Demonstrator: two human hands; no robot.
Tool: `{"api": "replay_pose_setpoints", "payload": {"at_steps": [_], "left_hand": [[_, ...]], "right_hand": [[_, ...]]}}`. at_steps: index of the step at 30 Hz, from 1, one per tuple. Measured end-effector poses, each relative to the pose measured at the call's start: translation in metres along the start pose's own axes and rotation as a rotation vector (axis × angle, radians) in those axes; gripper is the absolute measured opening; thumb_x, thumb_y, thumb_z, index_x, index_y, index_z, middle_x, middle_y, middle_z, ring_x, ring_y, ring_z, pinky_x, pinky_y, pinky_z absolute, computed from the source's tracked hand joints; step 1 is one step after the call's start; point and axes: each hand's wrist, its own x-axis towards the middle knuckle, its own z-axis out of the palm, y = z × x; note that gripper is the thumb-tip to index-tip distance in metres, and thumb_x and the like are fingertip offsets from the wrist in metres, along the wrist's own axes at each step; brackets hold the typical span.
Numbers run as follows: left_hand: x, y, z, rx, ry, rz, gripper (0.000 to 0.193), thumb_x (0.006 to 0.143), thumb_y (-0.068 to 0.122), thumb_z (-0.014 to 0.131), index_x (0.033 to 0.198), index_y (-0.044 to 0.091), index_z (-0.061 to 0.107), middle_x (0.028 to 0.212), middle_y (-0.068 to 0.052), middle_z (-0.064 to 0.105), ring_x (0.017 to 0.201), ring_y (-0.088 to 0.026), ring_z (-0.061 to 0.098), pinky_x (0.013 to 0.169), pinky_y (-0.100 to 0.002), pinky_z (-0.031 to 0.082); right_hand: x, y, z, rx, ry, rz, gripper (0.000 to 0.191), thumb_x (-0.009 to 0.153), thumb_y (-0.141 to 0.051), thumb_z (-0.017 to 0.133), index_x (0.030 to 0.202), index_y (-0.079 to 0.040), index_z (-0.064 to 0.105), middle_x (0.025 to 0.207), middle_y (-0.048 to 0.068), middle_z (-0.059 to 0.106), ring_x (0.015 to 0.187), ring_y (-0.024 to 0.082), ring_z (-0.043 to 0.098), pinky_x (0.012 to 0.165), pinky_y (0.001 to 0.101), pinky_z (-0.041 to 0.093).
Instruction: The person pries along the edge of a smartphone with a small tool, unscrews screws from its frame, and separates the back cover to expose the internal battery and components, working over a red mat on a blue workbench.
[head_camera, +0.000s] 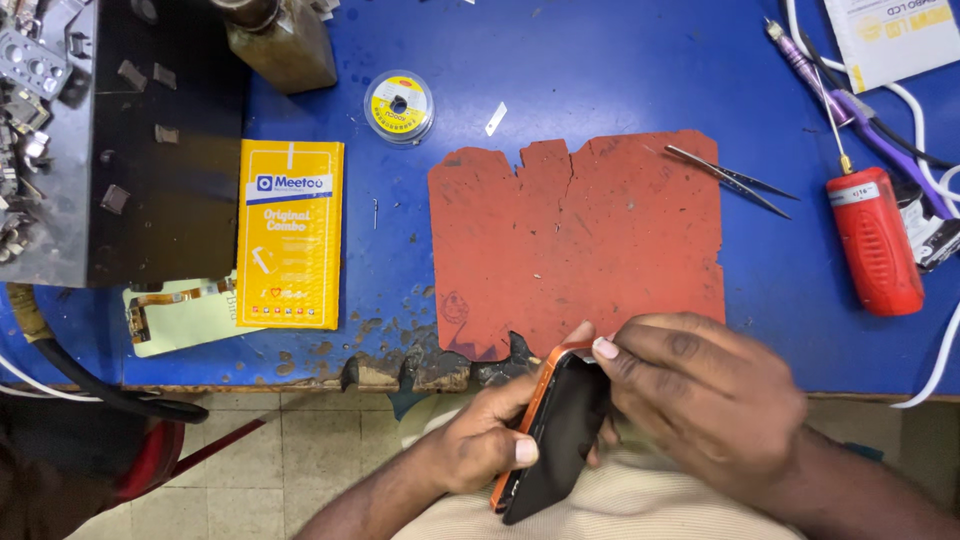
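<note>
Down below the front edge of the blue surface (600, 90), we hold an orange-framed phone (555, 430) over our lap, tilted, its dark face up. Our left hand (480, 440) closes its grip around the phone's lower left side, thumb pressed on the glass. Our right hand (700, 390) pinches the phone's top corner with its fingertips. Just beyond lies a torn red mat (580, 240), its ragged near edge at the surface's chipped rim. Tweezers (730, 180) and a red tool (875, 240) lie well apart to the right.
</note>
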Motion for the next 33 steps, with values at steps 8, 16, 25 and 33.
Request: {"api": "replay_pose_setpoints", "payload": {"at_steps": [8,16,25,33], "left_hand": [[0.003,0.005,0.001,-0.012,-0.020,-0.043,0.099,0.092,0.026,0.057,0.175,0.006,0.008,0.134,-0.018,0.061,0.115,-0.023,0.065,0.113,-0.042,0.050],[0.006,0.008,0.001,0.056,-0.047,-0.044,0.094,0.096,0.025,0.056,0.176,0.006,0.011,0.137,-0.017,0.062,0.117,-0.022,0.066,0.116,-0.041,0.050],[0.009,0.017,0.002,0.032,0.005,-0.066,0.095,0.095,0.025,0.056,0.174,0.008,0.007,0.130,-0.014,0.062,0.110,-0.020,0.063,0.110,-0.040,0.050],[0.020,0.031,0.010,0.116,-0.046,-0.012,0.082,0.100,0.025,0.053,0.169,0.004,0.013,0.175,-0.012,0.020,0.128,-0.020,0.056,0.106,-0.037,0.051]], "right_hand": [[-0.002,0.018,-0.015,0.370,-0.096,0.284,0.019,0.076,0.006,0.076,0.094,0.001,0.073,0.091,0.011,0.077,0.083,0.019,0.079,0.068,0.0281,0.063],[0.002,0.034,-0.022,0.530,-0.222,0.454,0.019,0.072,0.008,0.074,0.090,0.003,0.076,0.090,0.012,0.080,0.074,0.016,0.080,0.062,0.0285,0.063],[0.006,0.018,-0.014,0.219,-0.087,0.191,0.018,0.076,0.002,0.078,0.094,0.002,0.071,0.091,0.012,0.073,0.083,0.021,0.076,0.071,0.0306,0.060],[0.009,0.054,-0.028,0.660,-0.262,0.393,0.019,0.078,0.006,0.075,0.096,0.003,0.077,0.088,0.013,0.080,0.076,0.019,0.078,0.064,0.0276,0.061]]}}
